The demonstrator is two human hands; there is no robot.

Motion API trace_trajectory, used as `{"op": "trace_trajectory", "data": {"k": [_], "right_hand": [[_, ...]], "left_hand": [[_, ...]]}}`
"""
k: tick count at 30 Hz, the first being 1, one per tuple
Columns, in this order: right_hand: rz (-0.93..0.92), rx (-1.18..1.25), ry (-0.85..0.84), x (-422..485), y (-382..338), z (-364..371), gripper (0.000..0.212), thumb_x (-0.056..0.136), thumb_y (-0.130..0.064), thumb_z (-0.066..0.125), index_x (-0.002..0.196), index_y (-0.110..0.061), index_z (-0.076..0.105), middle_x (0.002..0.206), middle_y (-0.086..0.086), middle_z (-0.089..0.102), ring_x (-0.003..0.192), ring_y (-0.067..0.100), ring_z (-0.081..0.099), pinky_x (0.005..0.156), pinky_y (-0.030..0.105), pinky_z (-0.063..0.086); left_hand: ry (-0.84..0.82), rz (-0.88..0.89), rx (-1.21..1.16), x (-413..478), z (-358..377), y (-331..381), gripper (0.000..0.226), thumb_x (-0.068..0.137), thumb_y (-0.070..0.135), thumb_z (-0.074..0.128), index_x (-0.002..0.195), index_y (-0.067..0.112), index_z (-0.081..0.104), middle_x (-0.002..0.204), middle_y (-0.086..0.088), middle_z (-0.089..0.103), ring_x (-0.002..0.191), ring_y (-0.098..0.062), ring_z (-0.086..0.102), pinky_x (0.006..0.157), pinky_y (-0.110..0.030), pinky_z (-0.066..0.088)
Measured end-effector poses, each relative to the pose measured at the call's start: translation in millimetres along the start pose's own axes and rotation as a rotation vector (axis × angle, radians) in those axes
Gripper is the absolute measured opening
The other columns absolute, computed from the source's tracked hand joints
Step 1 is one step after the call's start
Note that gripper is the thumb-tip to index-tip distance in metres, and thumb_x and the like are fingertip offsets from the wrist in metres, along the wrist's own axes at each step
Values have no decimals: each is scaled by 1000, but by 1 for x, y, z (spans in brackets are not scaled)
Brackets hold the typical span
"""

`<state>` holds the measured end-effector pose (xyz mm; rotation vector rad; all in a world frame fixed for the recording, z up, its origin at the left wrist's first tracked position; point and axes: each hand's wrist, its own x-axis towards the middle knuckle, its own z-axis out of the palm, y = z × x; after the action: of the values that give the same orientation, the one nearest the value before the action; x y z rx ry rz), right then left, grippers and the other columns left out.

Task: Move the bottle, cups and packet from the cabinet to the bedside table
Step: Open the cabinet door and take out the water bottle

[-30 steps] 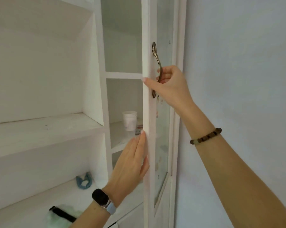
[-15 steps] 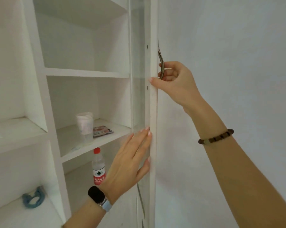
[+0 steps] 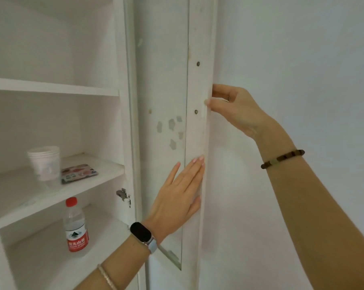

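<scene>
The white cabinet stands open. A stack of white paper cups (image 3: 44, 162) sits on the middle shelf (image 3: 105, 174), with a flat printed packet (image 3: 79, 173) lying just to its right. One shelf lower stands a clear water bottle (image 3: 75, 225) with a red cap and red label. My left hand (image 3: 181, 193) lies flat with straight fingers on the inner side of the glass cabinet door (image 3: 162, 80). My right hand (image 3: 235, 109) holds the door's outer edge, thumb on the rim and fingers curled behind it. The handle is hidden behind the door.
The door is swung wide, close to the pale wall (image 3: 292, 59) on the right. A metal hinge (image 3: 123, 195) sticks out of the cabinet side beside the lower shelf. An upper shelf (image 3: 51, 86) holds nothing that I can see.
The door has swung further open toward the wall, carried by both hands. The view has shifted right and closer, so the cups, packet and bottle now show in full.
</scene>
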<state>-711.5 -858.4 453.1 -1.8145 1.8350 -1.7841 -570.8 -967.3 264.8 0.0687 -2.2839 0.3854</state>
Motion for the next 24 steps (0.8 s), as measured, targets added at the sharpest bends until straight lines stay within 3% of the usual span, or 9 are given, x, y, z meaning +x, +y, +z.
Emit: {"op": "trace_trajectory", "data": {"k": [6, 12, 24], "right_hand": [[-20, 38, -32, 10, 24, -20, 37, 92, -4, 58, 128, -11, 62, 122, 1, 69, 115, 14, 64, 105, 37, 47], [-29, 76, -12, 14, 43, -27, 41, 94, -10, 57, 135, -11, 56, 129, 4, 65, 123, 19, 59, 110, 45, 42], [-17, 132, -32, 21, 56, -29, 43, 97, -8, 52, 139, -7, 50, 136, 7, 59, 126, 19, 56, 113, 42, 39]], "left_hand": [[-48, -4, 31, 25, 22, 5, 65, 96, 26, 42, 150, 6, 12, 159, -8, 4, 146, -17, 3, 116, -46, 18], [-65, -22, 66, 41, 34, 9, 66, 96, 29, 41, 150, 7, 11, 159, -8, 4, 146, -17, 1, 116, -46, 17], [-105, -34, 94, 52, 38, 14, 66, 94, 28, 40, 149, 5, 13, 159, -8, 3, 146, -18, 1, 116, -48, 16]]}}
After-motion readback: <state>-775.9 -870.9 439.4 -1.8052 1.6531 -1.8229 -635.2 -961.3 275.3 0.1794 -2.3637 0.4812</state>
